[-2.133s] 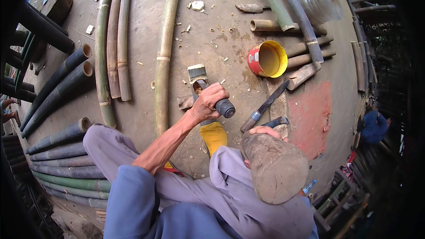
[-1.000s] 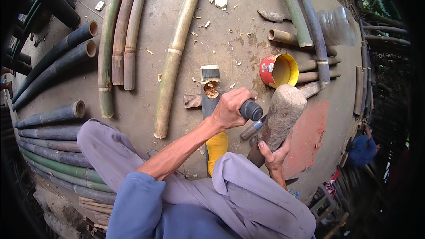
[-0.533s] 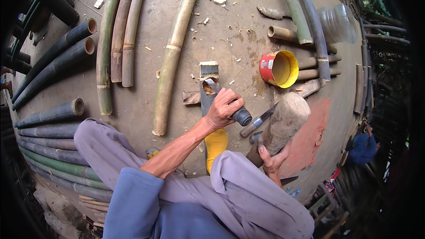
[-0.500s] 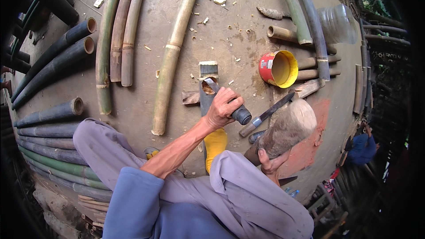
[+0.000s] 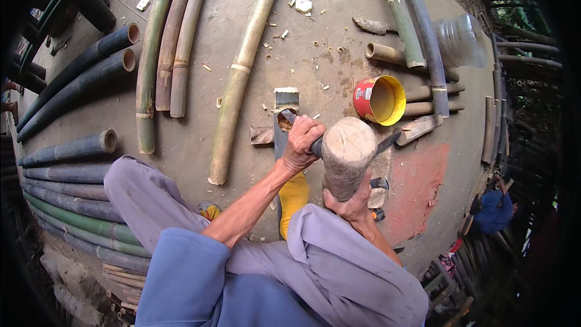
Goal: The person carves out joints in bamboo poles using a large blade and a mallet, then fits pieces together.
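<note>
- While the left hand [image 5: 301, 144] clasps the chisel [image 5: 316, 147], seemingly to steady its blade ahead,
- the right hand [image 5: 351, 202], just beside, clutches a wooden mallet [image 5: 347, 156];
- holed bamboo [image 5: 281, 142] lies beneath the left hand.

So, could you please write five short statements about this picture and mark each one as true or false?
1. The left hand holds a chisel-like tool. True.
2. The right hand is empty. False: it holds a thick wooden mallet.
3. The tool's blade is at the opening in the dark bamboo piece. True.
4. The clear plastic container lies left of the pale bamboo pole. False: it lies to the right of the pole.
5. The red and yellow tin is to the right of the pale bamboo pole. True.
</note>
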Available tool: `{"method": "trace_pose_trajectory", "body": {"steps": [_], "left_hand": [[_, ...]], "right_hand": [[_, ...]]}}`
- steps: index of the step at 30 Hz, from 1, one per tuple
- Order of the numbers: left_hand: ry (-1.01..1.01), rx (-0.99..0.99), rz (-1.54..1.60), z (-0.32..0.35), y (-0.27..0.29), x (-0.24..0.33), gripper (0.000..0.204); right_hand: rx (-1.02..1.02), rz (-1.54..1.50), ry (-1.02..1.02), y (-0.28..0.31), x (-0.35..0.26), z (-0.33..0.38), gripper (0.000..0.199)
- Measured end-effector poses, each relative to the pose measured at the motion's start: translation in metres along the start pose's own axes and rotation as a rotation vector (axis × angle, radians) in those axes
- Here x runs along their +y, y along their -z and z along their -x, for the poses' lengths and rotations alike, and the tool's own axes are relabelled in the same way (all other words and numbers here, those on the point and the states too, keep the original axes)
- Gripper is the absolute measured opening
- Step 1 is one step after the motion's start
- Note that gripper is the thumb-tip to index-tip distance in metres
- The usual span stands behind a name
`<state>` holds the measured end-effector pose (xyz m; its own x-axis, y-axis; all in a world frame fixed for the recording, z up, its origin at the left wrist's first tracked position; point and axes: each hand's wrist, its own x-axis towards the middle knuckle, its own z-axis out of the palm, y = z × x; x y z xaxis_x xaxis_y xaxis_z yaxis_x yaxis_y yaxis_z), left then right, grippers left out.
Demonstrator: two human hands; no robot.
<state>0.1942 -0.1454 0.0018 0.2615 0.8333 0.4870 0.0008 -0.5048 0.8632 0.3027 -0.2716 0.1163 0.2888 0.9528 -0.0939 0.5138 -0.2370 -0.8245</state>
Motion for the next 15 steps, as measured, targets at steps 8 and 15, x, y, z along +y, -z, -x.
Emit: {"method": "trace_pose_trajectory", "body": {"steps": [8,15], "left_hand": [[0.098,-0.104,0.018,-0.004,-0.002,0.000,0.035],[0.891,-0.797,0.394,-0.073,0.008,-0.058,0.026]], "right_hand": [[-0.119,0.680,0.611,0.014,-0.013,-0.015,0.095],[0.014,-0.047,-0.055,0.033,-0.011,-0.028,0.097]]}}
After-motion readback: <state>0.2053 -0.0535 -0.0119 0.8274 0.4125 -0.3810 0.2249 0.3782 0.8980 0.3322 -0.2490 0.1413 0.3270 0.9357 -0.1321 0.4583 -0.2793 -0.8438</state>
